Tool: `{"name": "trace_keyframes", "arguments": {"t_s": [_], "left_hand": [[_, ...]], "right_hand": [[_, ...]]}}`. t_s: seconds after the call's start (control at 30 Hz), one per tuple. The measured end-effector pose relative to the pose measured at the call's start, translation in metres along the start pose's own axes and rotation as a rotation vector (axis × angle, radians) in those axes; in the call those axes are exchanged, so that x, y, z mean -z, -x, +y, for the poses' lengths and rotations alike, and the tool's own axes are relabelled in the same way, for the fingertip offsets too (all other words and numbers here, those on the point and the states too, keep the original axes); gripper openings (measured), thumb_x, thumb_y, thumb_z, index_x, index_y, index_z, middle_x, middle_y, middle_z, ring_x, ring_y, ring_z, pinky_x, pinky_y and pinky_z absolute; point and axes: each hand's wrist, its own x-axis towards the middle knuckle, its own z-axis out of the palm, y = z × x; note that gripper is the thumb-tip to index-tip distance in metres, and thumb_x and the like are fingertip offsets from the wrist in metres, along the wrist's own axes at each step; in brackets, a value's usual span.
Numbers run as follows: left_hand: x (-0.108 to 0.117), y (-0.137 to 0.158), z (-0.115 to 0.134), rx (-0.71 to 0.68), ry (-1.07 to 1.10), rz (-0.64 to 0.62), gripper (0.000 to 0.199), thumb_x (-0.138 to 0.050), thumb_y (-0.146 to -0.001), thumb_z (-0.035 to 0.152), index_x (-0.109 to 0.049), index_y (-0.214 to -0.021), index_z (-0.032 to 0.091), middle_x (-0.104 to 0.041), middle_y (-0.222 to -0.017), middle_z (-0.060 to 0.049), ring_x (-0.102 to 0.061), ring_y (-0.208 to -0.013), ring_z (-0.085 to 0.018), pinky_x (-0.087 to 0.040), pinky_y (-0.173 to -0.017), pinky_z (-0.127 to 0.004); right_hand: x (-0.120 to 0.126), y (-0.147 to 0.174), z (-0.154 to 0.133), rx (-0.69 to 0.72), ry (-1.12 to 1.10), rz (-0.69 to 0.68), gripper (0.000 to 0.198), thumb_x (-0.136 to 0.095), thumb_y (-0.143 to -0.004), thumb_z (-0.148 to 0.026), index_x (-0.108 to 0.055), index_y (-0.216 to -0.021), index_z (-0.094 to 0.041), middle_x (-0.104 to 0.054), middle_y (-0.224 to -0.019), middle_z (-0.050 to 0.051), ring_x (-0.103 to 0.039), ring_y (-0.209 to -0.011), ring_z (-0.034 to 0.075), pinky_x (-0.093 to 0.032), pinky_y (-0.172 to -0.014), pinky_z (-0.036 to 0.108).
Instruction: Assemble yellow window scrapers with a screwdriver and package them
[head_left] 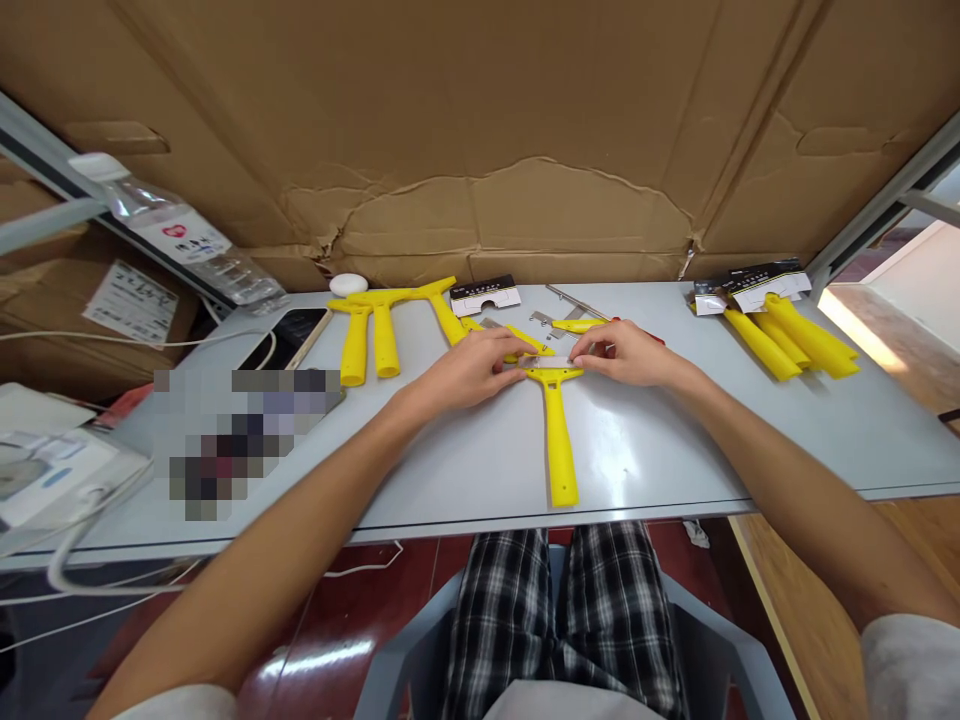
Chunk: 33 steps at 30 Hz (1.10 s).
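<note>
Yellow handles (385, 340) lie at the left side of the worktop (450, 470). Beside them, the left hand (480, 365) has its grip narrow, holding the left end of a metal strip (553, 362). This strip is across the head of a yellow scraper (559, 440), whose handle points to the person. The right hand (626, 352) similarly pinches the other end. I judge the step is aligning; the next move calls for level, careful pressure from both sides.
</note>
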Motion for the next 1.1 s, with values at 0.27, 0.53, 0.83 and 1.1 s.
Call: {"name": "trace_keyframes", "arguments": {"t_s": [0.27, 0.53, 0.83, 1.1], "left_hand": [[0.000, 0.001, -0.003, -0.025, -0.034, -0.021, 0.032, -0.065, -0.106, 0.042, -0.086, -0.120, 0.022, -0.077, -0.117, -0.013, -0.073, -0.103, -0.028, -0.056, -0.092, -0.043], [0.001, 0.001, 0.001, -0.033, -0.029, -0.038, 0.031, -0.066, -0.105, 0.042, -0.085, -0.122, 0.023, -0.079, -0.111, -0.012, -0.073, -0.098, -0.028, -0.055, -0.088, -0.041], [0.003, 0.004, 0.014, -0.066, 0.037, -0.095, 0.035, -0.071, -0.104, 0.050, -0.084, -0.126, 0.026, -0.081, -0.114, -0.010, -0.075, -0.097, -0.027, -0.054, -0.086, -0.038], [0.010, 0.002, 0.008, -0.040, 0.111, -0.063, 0.049, -0.081, -0.097, 0.058, -0.082, -0.135, 0.028, -0.082, -0.112, -0.008, -0.073, -0.085, -0.021, -0.056, -0.088, -0.036]], "right_hand": [[0.003, 0.000, 0.004, -0.029, 0.041, -0.097, 0.032, -0.089, -0.083, -0.045, -0.089, -0.109, -0.027, -0.070, -0.079, -0.002, -0.059, -0.071, 0.015, -0.041, -0.068, 0.031], [0.006, 0.001, -0.002, -0.036, 0.062, -0.087, 0.032, -0.088, -0.083, -0.031, -0.089, -0.115, -0.027, -0.073, -0.075, -0.003, -0.062, -0.068, 0.015, -0.045, -0.072, 0.032], [0.019, 0.006, -0.005, -0.037, -0.144, -0.155, 0.031, -0.088, -0.080, -0.036, -0.091, -0.109, -0.026, -0.081, -0.088, 0.002, -0.067, -0.076, 0.018, -0.052, -0.072, 0.033], [0.020, 0.004, -0.004, -0.112, -0.330, -0.008, 0.034, -0.092, -0.079, -0.049, -0.092, -0.103, -0.024, -0.082, -0.088, 0.004, -0.063, -0.068, 0.017, -0.054, -0.067, 0.035]]}}
